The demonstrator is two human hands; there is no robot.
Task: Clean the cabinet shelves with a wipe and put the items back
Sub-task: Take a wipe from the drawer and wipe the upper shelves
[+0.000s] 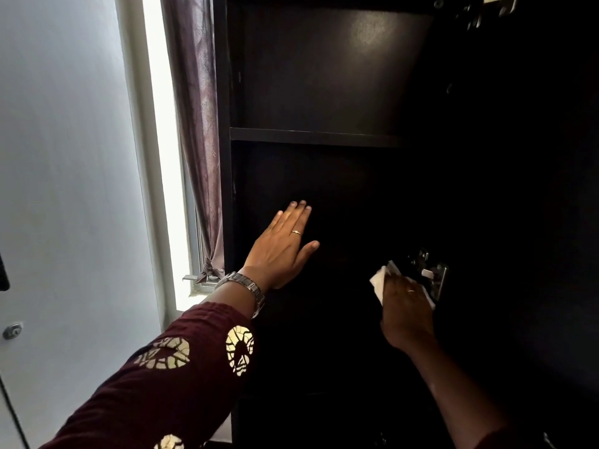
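A tall dark cabinet point(223, 157) stands open before me, with one shelf board point(311, 137) across its upper part and nothing on it. My left hand point(282, 247) reaches into the lower compartment, flat and empty, fingers together and thumb apart. My right hand point(406, 306) presses a white wipe point(381, 280) against the right inner side, just left of a metal hinge point(434, 277). The lower interior is too dark to make out.
A purple curtain point(197, 124) hangs left of the cabinet beside a bright window strip point(162, 140). A pale wall point(64, 157) fills the left. Another metal hinge point(499, 4) sits at the top right. The open door panel point(534, 189) is on the right.
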